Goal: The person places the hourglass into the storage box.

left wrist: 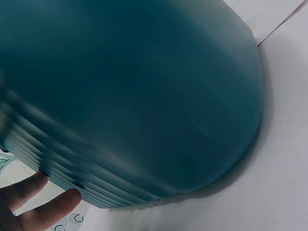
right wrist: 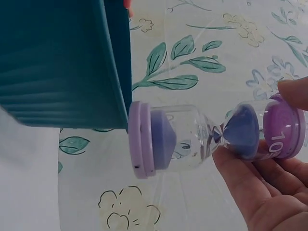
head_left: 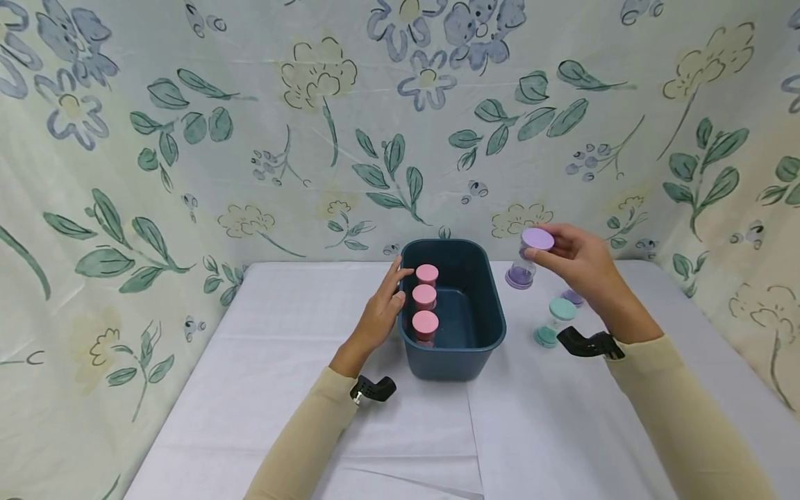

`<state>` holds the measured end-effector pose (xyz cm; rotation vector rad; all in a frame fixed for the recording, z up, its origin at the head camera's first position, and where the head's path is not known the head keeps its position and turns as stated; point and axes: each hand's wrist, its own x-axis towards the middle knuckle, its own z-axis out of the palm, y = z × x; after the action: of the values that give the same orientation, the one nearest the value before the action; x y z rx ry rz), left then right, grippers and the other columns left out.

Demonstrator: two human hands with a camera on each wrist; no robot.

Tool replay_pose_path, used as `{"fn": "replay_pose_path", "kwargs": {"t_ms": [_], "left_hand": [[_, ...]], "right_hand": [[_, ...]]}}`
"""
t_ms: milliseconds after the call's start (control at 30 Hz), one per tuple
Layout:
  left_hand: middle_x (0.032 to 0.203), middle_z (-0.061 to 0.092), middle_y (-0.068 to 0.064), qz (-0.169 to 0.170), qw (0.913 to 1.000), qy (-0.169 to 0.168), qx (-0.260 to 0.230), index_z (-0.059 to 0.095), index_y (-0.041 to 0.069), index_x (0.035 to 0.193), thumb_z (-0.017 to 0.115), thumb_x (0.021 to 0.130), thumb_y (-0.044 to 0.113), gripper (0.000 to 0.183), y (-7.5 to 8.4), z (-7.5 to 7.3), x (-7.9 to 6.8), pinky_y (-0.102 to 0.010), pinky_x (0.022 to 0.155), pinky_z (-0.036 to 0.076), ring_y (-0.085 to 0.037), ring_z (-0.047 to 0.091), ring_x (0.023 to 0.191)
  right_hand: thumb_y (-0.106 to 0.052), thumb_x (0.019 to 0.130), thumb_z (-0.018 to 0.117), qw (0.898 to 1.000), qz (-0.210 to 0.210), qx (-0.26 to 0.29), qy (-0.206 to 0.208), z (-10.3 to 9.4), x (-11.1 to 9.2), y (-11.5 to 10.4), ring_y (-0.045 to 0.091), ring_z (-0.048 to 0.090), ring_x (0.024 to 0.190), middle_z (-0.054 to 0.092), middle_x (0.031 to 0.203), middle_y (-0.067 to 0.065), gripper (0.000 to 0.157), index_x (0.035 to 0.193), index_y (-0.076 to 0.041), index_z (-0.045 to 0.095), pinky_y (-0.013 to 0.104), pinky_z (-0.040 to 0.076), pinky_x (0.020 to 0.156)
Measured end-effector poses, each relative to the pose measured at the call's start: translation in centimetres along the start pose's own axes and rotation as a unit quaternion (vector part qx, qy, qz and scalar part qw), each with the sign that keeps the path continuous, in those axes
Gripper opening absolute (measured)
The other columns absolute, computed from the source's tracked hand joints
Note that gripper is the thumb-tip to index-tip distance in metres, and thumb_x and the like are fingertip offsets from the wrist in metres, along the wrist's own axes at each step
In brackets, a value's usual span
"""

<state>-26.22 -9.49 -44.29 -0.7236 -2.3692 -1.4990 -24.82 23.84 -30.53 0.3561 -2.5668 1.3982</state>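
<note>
1. Right hand point(head_left: 578, 264): grip pinching the purple hourglass point(head_left: 522, 264) by its capped upper end; the hourglass is just right of the blue bin point(head_left: 446, 364);
2. Left hand point(head_left: 377, 312): grip spread, fingers touching the bin's left side;
3. Pink-topped hourglasses point(head_left: 424, 296), three, line the bin's left inner side;
4. Teal hourglass point(head_left: 554, 324) stands on the bench point(head_left: 262, 375).
</note>
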Motion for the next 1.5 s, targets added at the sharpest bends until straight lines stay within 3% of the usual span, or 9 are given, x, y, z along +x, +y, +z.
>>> {"fn": "replay_pose_path", "kwargs": {"t_ms": [200,467,767,967,1300,1500], "left_hand": [[0.162,0.010,0.003,-0.004,1.0000,0.001,0.003,0.037,0.023,0.146,0.032,0.101,0.029,0.046,-0.2,0.0,0.0,-0.053,0.109,0.029,-0.014,0.015,0.146],[0.162,0.009,0.009,-0.002,1.0000,0.002,-0.004,0.036,0.025,0.147,0.032,0.101,0.029,0.047,-0.3,0.1,-0.1,-0.055,0.108,0.030,-0.015,0.015,0.146],[0.161,0.010,0.008,0.007,0.9999,0.002,-0.008,0.037,0.023,0.147,0.032,0.102,0.030,0.046,-0.6,0.2,0.0,-0.054,0.109,0.028,-0.016,0.015,0.146],[0.161,0.010,0.009,0.007,1.0000,0.004,-0.006,0.037,0.025,0.147,0.032,0.101,0.031,0.046,-0.5,0.2,0.0,-0.054,0.109,0.029,-0.016,0.016,0.146],[0.162,0.010,0.006,0.000,1.0000,0.004,0.006,0.037,0.022,0.147,0.030,0.100,0.037,0.050,-0.3,0.2,0.0,-0.055,0.108,0.030,-0.016,0.017,0.146],[0.162,0.010,0.005,-0.005,0.9999,0.005,0.011,0.037,0.023,0.146,0.031,0.100,0.034,0.048,-0.3,0.2,0.1,-0.053,0.109,0.029,-0.014,0.016,0.146]], "right_hand": [[-0.027,0.088,0.070,0.998,-0.027,0.043,-0.032,0.9,-0.3,-1.6,0.015,0.061,0.103,0.059,0.127,0.011,0.054,0.136,-0.010,0.052,0.016,0.049,0.084],[-0.024,0.088,0.071,0.995,-0.046,0.054,-0.071,2.5,-0.6,-2.7,0.020,0.060,0.105,0.059,0.124,0.007,0.049,0.132,-0.011,0.054,0.021,0.052,0.083],[-0.025,0.089,0.070,0.989,-0.051,0.061,-0.126,4.2,-0.9,-2.2,0.024,0.059,0.112,0.061,0.127,0.007,0.054,0.136,-0.009,0.051,0.032,0.053,0.087],[-0.021,0.089,0.070,0.981,-0.060,0.083,-0.166,5.4,-1.1,-1.5,0.027,0.059,0.114,0.061,0.126,0.008,0.048,0.132,-0.008,0.053,0.034,0.052,0.089],[-0.015,0.086,0.072,0.971,-0.091,0.076,-0.210,7.4,-1.7,-0.7,0.024,0.064,0.100,0.062,0.116,0.009,0.042,0.125,-0.007,0.057,0.031,0.054,0.086],[-0.022,0.084,0.074,0.970,-0.111,0.021,-0.215,8.0,-1.8,-0.6,0.019,0.063,0.097,0.064,0.112,0.006,0.042,0.122,-0.009,0.059,0.033,0.054,0.086]]}}
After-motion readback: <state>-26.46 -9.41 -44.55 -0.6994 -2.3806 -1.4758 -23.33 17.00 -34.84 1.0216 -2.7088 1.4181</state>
